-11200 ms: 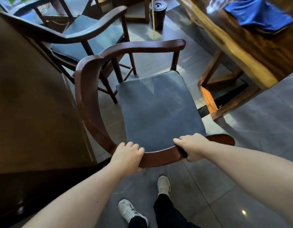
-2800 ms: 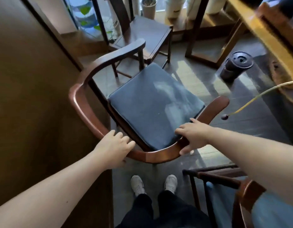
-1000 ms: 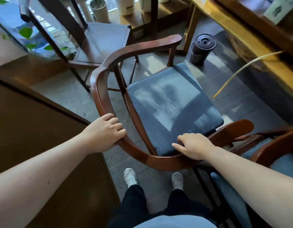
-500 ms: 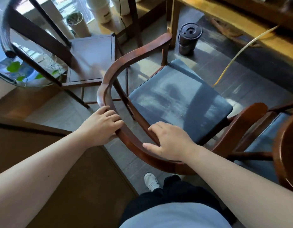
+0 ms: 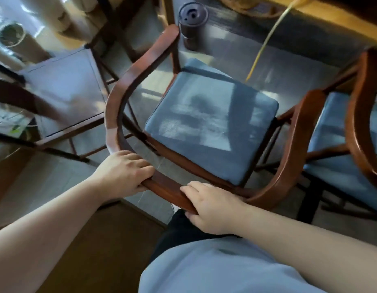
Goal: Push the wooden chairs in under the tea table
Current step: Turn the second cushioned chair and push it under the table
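Observation:
A wooden armchair (image 5: 117, 98) with a curved back rail and a blue seat cushion (image 5: 210, 125) stands right in front of me. My left hand (image 5: 124, 172) grips the back rail at its left bend. My right hand (image 5: 208, 206) is closed over the same rail at its middle. The tea table (image 5: 340, 20), a thick yellow-brown slab, runs along the top right. A second armchair (image 5: 359, 115) with a blue cushion stands at the right, touching the first chair's right arm, its front under the table edge.
A dark wooden chair with a flat seat (image 5: 62, 89) stands at the left. A black lidded canister (image 5: 191, 24) sits on the floor ahead. A yellow hose (image 5: 265, 39) hangs from the table. A brown cabinet top (image 5: 94, 250) lies at the lower left. Plant pots (image 5: 16, 41) stand far left.
The chair has swung and slid right, closer to the second chair and the table. My right hand has closed over the back rail's middle; my left hand stays on the left bend.

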